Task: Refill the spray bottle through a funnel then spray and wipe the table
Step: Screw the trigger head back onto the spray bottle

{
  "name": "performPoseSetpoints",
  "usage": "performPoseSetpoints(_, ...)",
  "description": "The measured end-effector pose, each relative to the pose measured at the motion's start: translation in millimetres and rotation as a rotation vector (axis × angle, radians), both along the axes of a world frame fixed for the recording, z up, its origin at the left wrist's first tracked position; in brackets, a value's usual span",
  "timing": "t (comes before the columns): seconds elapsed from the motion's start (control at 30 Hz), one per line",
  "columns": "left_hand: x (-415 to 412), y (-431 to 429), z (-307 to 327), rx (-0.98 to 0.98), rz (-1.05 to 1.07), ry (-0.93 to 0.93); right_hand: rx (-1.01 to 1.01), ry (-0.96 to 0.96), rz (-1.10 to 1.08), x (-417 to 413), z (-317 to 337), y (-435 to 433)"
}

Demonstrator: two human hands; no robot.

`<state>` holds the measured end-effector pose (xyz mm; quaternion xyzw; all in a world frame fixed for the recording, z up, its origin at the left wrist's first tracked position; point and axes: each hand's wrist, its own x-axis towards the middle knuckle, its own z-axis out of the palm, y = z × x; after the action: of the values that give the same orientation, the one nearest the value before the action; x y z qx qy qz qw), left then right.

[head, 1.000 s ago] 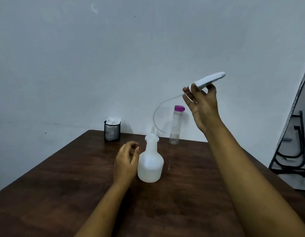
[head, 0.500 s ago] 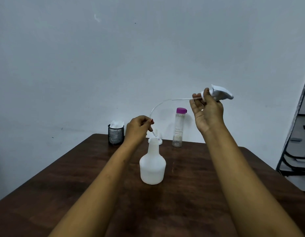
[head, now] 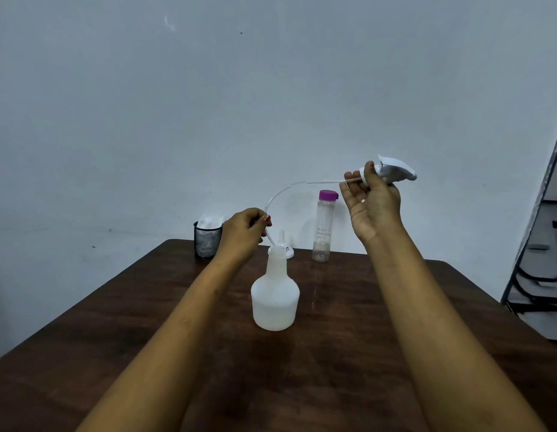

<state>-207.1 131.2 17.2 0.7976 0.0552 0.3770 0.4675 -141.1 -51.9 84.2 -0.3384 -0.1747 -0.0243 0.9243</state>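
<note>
Pinched in the left hand (head: 244,232), the limp dip tube (head: 289,186) is steered at the light, tippable spray bottle (head: 274,294) mid-frame on the table (head: 146,307); right hand (head: 372,202) clasps the sprayer head (head: 394,173), the firmest hold.

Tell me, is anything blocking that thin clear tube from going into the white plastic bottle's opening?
Nothing visible blocks it. The left hand pinches the thin clear tube just above the white plastic bottle's open neck; the right hand holds the white sprayer head off to the side.

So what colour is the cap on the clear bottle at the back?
Purple, on the clear bottle's cap, clearest in the head view.
</note>
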Motion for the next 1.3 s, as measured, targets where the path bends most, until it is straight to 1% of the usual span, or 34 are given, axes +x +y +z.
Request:
performPoseSetpoints(0.23, 3, 2, -5, -0.069, -0.057, 0.102, -0.029, 0.005, -0.017, 1, -5, 1)
performPoseSetpoints(0.4, 1, 1, 3, -0.132, -0.084, 0.05, -0.015, 0.029, -0.024, 6, -10, -1)
performPoseSetpoints(0.53, 1, -3, 12, -0.222, -0.175, 0.037, 0.007, 0.021, -0.018, 8, -6, -2)
performPoseSetpoints(0.6, 4, -3, 8, -0.18, -0.165, 0.063, 0.01, 0.02, -0.024, 9, -5, -2)
performPoseSetpoints(0.67, 7, -1, 0, -0.092, -0.103, 0.097, 0.001, 0.03, -0.026, 11, -8, -2)
performPoseSetpoints(0.73, 9, 2, -8, -0.062, -0.069, 0.106, -0.009, 0.043, -0.013, 11, -14, -1)
performPoseSetpoints(0.8, 11, 4, -14, -0.063, -0.09, 0.124, -0.009, 0.053, -0.009, 11, -20, 0)
performPoseSetpoints(0.93, 8, 6, -22, 0.08, -0.136, 0.251, -0.02, 0.037, -0.006, 14, -26, 0)
performPoseSetpoints(1.0, 6, 9, -27, 0.052, -0.144, 0.211, -0.065, 0.004, 0.014, 14, -27, -1)
performPoseSetpoints(1.1, 1, 12, -33, -0.069, -0.156, 0.109, -0.221, -0.047, 0.071, 12, -29, 1)
performPoseSetpoints(1.13, 1, 13, -36, -0.071, -0.171, 0.13, -0.282, -0.066, 0.108, 11, -30, 3)
performPoseSetpoints(1.23, 1, 9, -52, 0.0, -0.241, 0.277, -0.463, -0.12, 0.172, 5, -34, 11)
performPoseSetpoints(1.3, 3, 2, -62, -0.045, -0.242, 0.27, -0.539, -0.133, 0.196, 2, -39, 18)
